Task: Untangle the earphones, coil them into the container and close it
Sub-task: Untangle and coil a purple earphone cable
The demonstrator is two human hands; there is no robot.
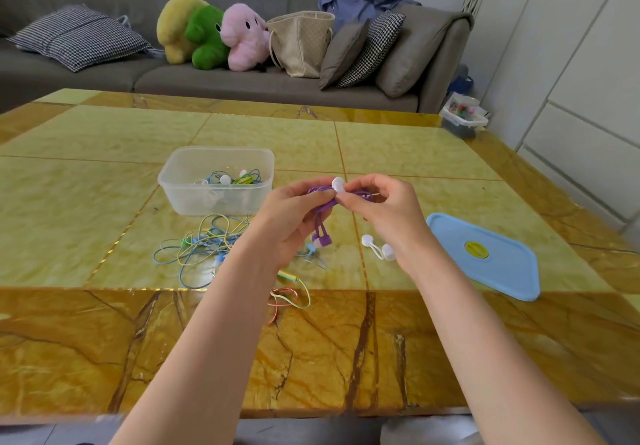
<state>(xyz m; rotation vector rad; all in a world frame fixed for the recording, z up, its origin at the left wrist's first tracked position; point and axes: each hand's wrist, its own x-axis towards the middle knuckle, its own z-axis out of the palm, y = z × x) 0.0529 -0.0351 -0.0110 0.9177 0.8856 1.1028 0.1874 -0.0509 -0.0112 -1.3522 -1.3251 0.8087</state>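
Above the table's middle, my left hand (289, 217) grips a coiled purple earphone cable (327, 202); its purple plug end hangs below my palm. My right hand (375, 202) pinches the same coil beside a white round tie (337, 184) on it. A clear plastic container (215, 181) stands open to the left and holds coiled blue, green and yellow earphones. A tangle of blue and yellow earphones (204, 247) lies in front of it. The blue lid (485, 254) lies flat at the right.
A white cable tie (379, 249) lies on the table under my right wrist. A pink and yellow cable (289, 294) lies near the front. Behind the marble table (381, 146) is a grey sofa with cushions, plush toys and a bag.
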